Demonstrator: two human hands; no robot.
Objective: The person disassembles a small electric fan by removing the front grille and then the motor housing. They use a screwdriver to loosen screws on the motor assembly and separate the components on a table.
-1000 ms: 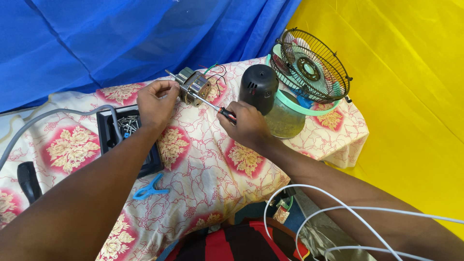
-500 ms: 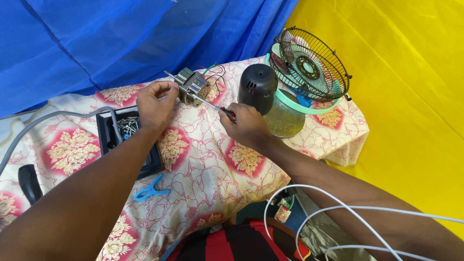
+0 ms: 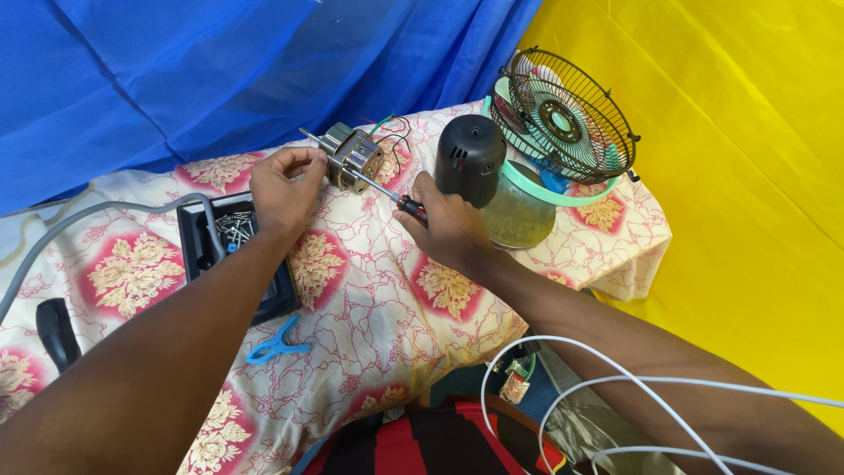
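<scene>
My left hand (image 3: 283,185) pinches the small fan motor (image 3: 354,159) just beyond its fingertips while my right hand (image 3: 447,227) grips the screwdriver (image 3: 387,193), tip at the motor's screw, which I judge needs steady turning.

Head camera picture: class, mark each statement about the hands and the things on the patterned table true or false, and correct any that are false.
1. The right hand holds a screwdriver whose tip meets the small electric motor. True.
2. The left hand rests flat on the blue clip. False: it is at the motor; the blue clip lies apart, nearer the table's front edge.
3. The black tray holds screws. True.
4. The wire fan guard lies at the left end of the table. False: it stands at the right end, behind the black domed cover.
5. The backdrop is all blue. False: blue on the left, yellow on the right.
</scene>
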